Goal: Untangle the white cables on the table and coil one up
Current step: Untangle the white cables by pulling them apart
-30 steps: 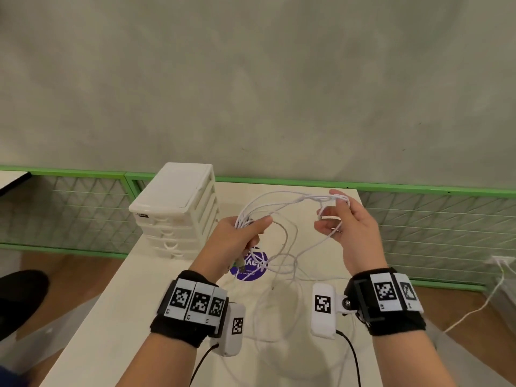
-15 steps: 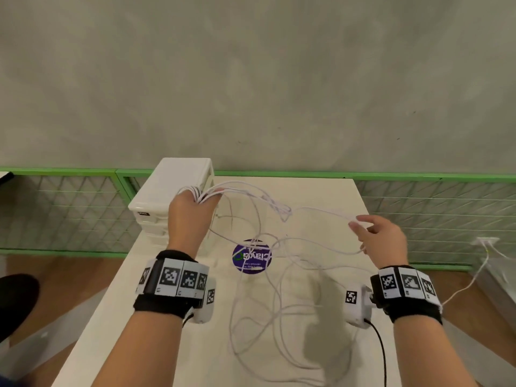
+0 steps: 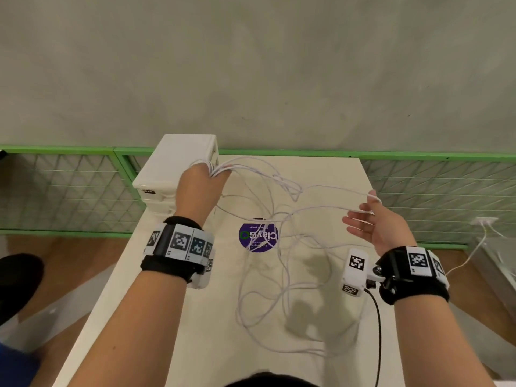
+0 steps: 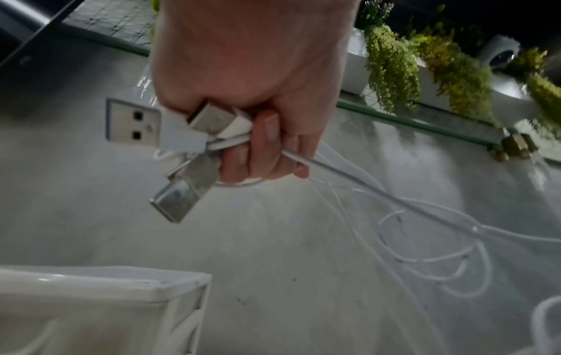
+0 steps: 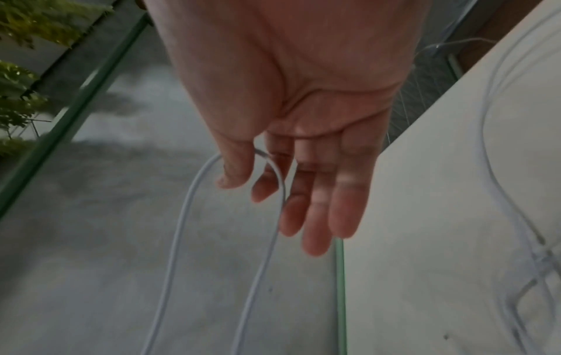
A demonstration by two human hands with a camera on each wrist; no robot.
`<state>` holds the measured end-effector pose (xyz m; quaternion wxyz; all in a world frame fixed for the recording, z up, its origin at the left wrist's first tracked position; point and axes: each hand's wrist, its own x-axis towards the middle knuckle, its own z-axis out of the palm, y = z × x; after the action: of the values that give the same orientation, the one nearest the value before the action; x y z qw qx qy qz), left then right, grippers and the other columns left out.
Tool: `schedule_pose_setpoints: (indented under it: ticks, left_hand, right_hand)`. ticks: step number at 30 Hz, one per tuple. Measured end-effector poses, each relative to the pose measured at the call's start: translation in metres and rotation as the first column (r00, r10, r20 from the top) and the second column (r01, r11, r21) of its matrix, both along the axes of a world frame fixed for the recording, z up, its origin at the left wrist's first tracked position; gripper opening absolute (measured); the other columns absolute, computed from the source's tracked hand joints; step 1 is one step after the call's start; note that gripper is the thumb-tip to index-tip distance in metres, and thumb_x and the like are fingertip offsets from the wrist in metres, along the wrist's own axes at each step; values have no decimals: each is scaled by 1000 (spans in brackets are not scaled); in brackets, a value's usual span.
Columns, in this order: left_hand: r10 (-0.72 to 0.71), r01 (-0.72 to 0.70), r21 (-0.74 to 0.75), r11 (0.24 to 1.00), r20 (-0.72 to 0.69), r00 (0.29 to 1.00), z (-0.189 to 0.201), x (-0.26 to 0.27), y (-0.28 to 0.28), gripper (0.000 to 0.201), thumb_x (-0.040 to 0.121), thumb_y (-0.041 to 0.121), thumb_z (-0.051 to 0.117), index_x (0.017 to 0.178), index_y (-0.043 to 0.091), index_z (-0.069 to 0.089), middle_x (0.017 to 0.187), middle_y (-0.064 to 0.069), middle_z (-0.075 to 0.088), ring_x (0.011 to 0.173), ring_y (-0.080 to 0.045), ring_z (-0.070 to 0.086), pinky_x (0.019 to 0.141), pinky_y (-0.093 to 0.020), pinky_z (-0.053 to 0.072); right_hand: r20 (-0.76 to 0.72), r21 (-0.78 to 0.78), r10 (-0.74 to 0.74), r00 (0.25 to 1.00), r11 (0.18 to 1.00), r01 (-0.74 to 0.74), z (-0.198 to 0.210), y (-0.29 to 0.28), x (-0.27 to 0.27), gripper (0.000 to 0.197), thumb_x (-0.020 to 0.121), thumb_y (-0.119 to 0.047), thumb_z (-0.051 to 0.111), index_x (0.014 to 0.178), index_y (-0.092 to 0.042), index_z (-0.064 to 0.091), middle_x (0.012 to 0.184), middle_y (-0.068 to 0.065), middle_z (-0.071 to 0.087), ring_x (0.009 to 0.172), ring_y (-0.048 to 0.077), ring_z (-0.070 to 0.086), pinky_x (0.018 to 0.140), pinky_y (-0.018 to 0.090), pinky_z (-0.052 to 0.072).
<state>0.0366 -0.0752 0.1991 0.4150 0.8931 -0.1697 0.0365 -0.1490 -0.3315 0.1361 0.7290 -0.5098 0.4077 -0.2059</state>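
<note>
Grey concrete wall backs a pale desk [image 3: 173, 317] edged by a green railing. Left hand [image 3: 199, 188], at 11 o'clock over the desk, is clenched round the bunched plug ends of the white cables [image 3: 279, 277]. Right hand [image 3: 377, 224], at 2 o'clock, is relaxed, fingers nearly straight, one loop [image 5: 179, 228] hooked between thumb and forefinger. From both, strands sag into a snarl at the desk's centre. Light, limp and smooth, they would likely slip through loose fingers; holding near a stiff plug seems surest.

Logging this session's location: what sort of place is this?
Probably an indoor workspace or lab: a white table against a bare concrete wall, a small plastic drawer unit, and green-framed mesh panels.
</note>
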Motion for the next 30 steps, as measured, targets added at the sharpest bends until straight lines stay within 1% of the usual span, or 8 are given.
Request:
schedule_pose_setpoints:
  ticks: [4, 8, 11, 14, 16, 19, 23, 30]
  left_hand:
    - [-18, 17, -19, 1000, -48, 999, -5, 1, 2, 45, 92, 35, 59, 62, 7, 41, 68, -14, 49, 66, -27, 45, 62, -37, 36]
    - [-107, 91, -106, 990, -157, 982, -13, -17, -18, 41, 94, 34, 56, 80, -4, 55, 76, -18, 55, 68, -25, 50, 63, -35, 38]
    - [-162, 138, -142, 980, -177, 971, -14, -28, -29, 37, 93, 33, 56, 80, -2, 55, 74, -17, 52, 67, -24, 46, 63, -35, 35]
    - [-182, 150, -173, 974, -191, 964, -12, -31, -33, 43, 92, 34, 58, 81, -7, 56, 72, -18, 51, 64, -24, 43, 60, -36, 34]
    - [-193, 154, -194, 969, -205, 960, -9, -32, -34, 44, 92, 35, 58, 82, -8, 57, 71, -18, 51, 62, -24, 42, 60, -35, 34]
    - [-225, 174, -212, 962, -243, 944, -2, -33, -32, 37, 93, 32, 57, 72, 3, 52, 64, -9, 52, 55, -23, 41, 58, -30, 34]
    - [-266, 175, -276, 945, -337, 903, 3, -34, -27, 36, 92, 30, 58, 62, 14, 48, 52, 0, 47, 44, -15, 38, 48, -23, 31]
    - [-337, 191, -344, 919, -438, 833, 11, -39, -19, 33, 92, 26, 59, 63, 14, 47, 40, 8, 39, 36, -9, 28, 35, -15, 22]
  right_hand:
    - [39, -10, -44, 998, 999, 45, -18, 2, -8, 21, 88, -24, 64, 98, -6, 60, 92, 13, 66, 79, 22, 70, 61, 21, 57]
    - [129, 20, -112, 985, 994, 110, -21, 23, 7, 47, 85, -4, 65, 127, 0, 44, 100, 16, 65, 89, 25, 66, 60, 15, 54]
    - [33, -214, -149, 988, 965, 153, -15, 41, 21, 36, 83, -11, 69, 114, -3, 52, 103, 20, 65, 77, 23, 66, 56, 16, 53]
    - [-19, -601, 17, 1000, 799, -25, -17, 57, 29, 21, 85, -30, 67, 80, -9, 68, 86, 11, 71, 77, 20, 66, 72, 29, 53]
    - [-123, -755, 187, 975, 619, -215, -24, 65, 33, 17, 87, -29, 64, 82, -15, 73, 94, 0, 71, 90, 16, 64, 84, 26, 47]
    - [-220, -914, 223, 949, 294, -281, -31, 67, 40, 13, 86, -21, 67, 96, -17, 75, 89, -3, 60, 88, 13, 53, 78, 22, 40]
    - [-387, -817, 272, 881, 342, -465, -28, 63, 48, 46, 85, -26, 68, 129, -27, 55, 81, 0, 62, 79, 16, 56, 79, 29, 47]
    - [-565, -659, 491, 663, 215, -721, -36, 68, 63, 87, 78, -21, 74, 144, -36, 20, 143, -7, 45, 131, 15, 42, 107, 32, 34]
